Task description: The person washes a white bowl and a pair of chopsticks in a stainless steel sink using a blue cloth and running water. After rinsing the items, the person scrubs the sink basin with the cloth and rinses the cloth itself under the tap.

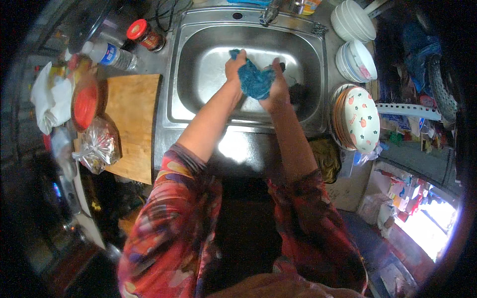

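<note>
A teal cloth (256, 80) is bunched between my two hands above the basin of a stainless steel sink (201, 70). My left hand (235, 70) grips its left side, with a bit of cloth poking out past the thumb. On the right side my right hand (277, 89) holds the other end, thumb up. The faucet (271, 13) stands at the sink's back rim, right of a dark round hole. Dark bits lie in the right part of the basin, partly hidden by my right hand and forearm.
Stacked bowls (356, 61) and plates (362, 119) line the sink's right side. Leftward are a wooden cutting board (134, 123), a knotted plastic bag (98, 145), a red bowl-like container (85, 106), a plastic bottle (111, 56) and a red-lidded jar (145, 35). A dark cloth (325, 160) lies at the front right.
</note>
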`<action>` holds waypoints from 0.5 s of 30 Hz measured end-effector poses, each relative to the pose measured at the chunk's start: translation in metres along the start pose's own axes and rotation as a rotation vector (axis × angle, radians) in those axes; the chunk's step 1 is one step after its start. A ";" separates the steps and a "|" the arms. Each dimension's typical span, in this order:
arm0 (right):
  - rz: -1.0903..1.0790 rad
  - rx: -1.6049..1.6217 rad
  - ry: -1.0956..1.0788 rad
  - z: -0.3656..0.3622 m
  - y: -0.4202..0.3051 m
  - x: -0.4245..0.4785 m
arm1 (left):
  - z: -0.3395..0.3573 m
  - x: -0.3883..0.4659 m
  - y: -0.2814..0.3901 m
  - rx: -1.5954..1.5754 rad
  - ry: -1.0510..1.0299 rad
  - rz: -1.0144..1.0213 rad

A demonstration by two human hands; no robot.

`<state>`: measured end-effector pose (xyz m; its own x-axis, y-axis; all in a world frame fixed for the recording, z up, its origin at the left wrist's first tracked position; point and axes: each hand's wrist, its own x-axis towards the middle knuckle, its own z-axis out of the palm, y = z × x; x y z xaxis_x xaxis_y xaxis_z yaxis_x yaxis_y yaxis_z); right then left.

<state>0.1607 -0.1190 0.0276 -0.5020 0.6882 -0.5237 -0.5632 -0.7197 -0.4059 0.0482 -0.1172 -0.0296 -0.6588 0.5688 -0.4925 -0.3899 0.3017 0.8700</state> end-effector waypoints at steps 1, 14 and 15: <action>0.108 0.129 -0.089 0.020 0.005 -0.009 | -0.022 0.027 -0.020 -0.519 -0.111 -0.154; -0.121 0.082 -0.003 -0.033 0.002 0.051 | -0.011 -0.094 0.028 0.245 -0.100 0.951; -0.073 0.096 -0.235 -0.038 0.001 0.056 | -0.009 -0.101 0.018 0.317 -0.169 1.073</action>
<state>0.1575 -0.0847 -0.0305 -0.5905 0.7481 -0.3029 -0.6572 -0.6635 -0.3576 0.1021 -0.1764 0.0361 -0.4499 0.7397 0.5004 0.5207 -0.2380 0.8199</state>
